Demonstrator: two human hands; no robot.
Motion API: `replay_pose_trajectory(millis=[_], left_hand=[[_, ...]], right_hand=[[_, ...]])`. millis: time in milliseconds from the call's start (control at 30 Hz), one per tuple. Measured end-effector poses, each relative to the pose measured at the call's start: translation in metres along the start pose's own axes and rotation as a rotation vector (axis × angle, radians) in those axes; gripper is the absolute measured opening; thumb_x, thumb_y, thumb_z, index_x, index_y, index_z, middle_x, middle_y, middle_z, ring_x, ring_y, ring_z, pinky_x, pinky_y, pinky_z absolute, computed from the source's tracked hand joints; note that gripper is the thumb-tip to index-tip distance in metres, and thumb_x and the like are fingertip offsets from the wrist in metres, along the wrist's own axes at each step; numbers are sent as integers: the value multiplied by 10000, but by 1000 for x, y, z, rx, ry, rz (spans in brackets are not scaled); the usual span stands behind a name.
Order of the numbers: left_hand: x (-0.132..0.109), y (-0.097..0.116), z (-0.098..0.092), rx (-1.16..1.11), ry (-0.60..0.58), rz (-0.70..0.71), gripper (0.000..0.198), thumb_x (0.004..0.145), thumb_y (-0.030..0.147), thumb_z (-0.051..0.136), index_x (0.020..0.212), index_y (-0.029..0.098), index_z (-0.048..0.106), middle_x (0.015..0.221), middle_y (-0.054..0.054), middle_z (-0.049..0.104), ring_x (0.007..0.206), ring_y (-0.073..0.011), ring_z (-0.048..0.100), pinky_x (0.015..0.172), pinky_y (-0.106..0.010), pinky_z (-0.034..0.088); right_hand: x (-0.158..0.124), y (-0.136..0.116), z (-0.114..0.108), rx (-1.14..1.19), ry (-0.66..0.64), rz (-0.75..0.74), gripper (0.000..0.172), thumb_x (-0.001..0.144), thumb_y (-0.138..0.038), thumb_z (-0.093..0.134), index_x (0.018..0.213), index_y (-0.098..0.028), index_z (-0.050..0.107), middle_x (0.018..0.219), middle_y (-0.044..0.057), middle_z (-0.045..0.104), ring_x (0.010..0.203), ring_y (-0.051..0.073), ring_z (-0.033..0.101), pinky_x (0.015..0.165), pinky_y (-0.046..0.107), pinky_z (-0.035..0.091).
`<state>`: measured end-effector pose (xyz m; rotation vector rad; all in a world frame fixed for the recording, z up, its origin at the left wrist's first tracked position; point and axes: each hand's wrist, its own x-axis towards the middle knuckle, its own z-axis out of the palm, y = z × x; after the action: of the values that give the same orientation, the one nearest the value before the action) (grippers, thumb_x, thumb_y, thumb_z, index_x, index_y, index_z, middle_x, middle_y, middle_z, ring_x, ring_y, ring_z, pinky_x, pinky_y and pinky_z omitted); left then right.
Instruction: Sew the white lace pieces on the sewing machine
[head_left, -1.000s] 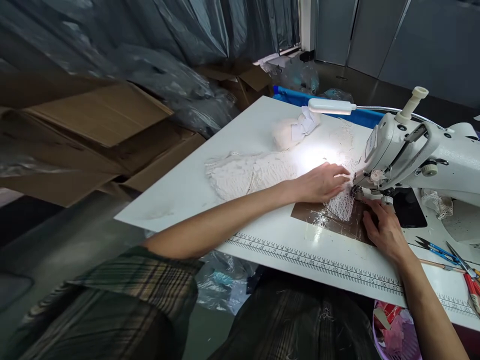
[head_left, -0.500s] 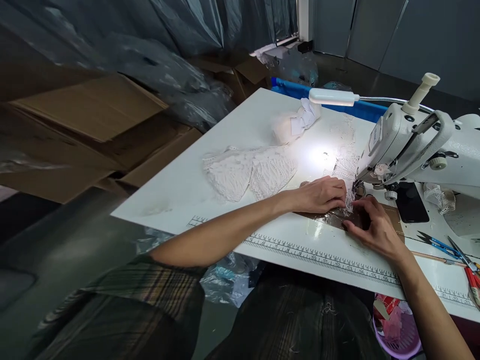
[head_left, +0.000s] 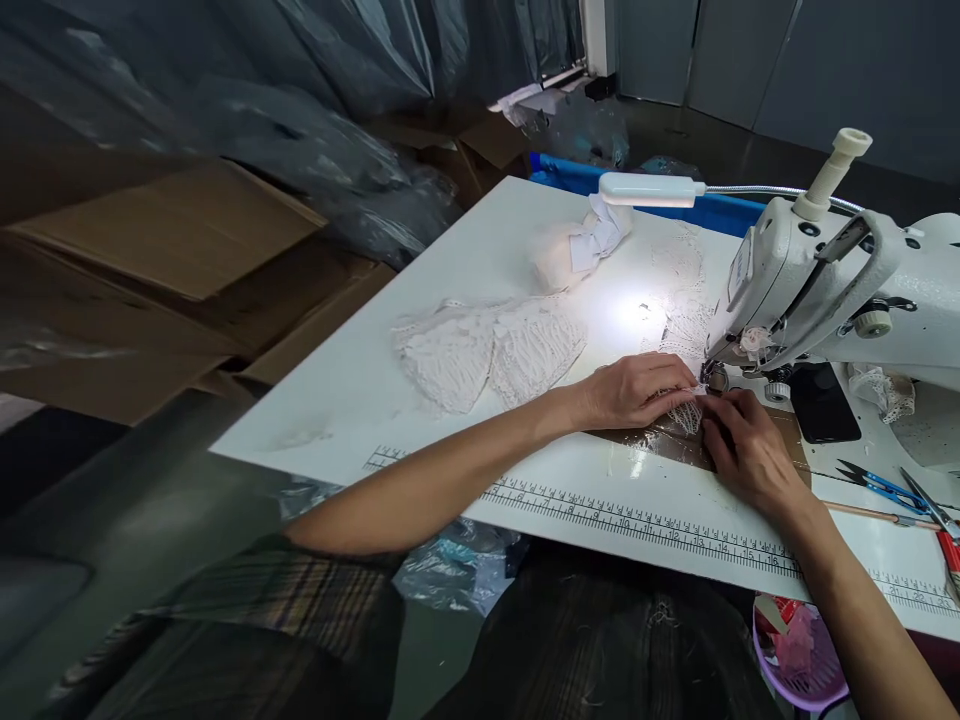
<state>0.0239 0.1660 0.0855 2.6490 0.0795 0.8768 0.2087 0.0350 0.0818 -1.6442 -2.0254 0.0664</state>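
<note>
In the head view, right of centre, the left hand (head_left: 646, 390) is pinching the white openwork lace piece (head_left: 684, 332), which is lying beside the white metal sewing machine's (head_left: 757, 265) needle area. Unlike half a second ago, the right hand (head_left: 750, 445) is bringing its bent fingers up to the left fingertips; whether they are gripping lace, I cannot tell.

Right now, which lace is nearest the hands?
The lace between left hand and right hand, by the machine; the left lace and scrap right of the phone lie farther off.
</note>
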Motion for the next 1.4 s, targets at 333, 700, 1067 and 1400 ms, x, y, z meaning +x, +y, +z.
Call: replay_pose_trajectory(millis=[333, 700, 1067, 1400], left_hand=[[-3, -1, 7, 103, -121, 65, 231, 1005, 224, 470, 944, 154, 681, 958, -65, 745, 892, -154, 673, 836, -345, 564], [-2, -2, 5, 288, -227, 163, 225, 990, 212, 475, 937, 187, 692, 950, -46, 733, 848, -149, 638, 828, -330, 508], [-1, 1, 5, 449, -33, 367, 231, 975, 172, 517, 801, 178, 669, 921, -17, 735, 761, -125, 622, 825, -316, 488], [-6, 4, 7, 434, -149, 304, 243, 997, 191, 490, 857, 202, 689, 897, -16, 736, 780, -142, 631, 763, -309, 489]], right_hand=[[-5, -4, -8, 18, -171, -66, 381, 863, -136, 518, 1153, -276, 721, 1002, 104, 588, 919, 237, 544, 826, 430, 529], [-7, 16, 3, -3, -40, 21, 412, 930, -247, 451, 1296, -226, 641, 1074, 147, 527, 961, 263, 541, 826, 468, 533], [-8, 20, 6, -52, -75, -9, 418, 942, -232, 428, 1299, -251, 644, 1013, 130, 521, 985, 267, 515, 874, 475, 527], [-7, 17, 5, -59, -46, -32, 419, 942, -223, 422, 1291, -215, 652, 1028, 143, 534, 946, 257, 520, 839, 472, 535]])
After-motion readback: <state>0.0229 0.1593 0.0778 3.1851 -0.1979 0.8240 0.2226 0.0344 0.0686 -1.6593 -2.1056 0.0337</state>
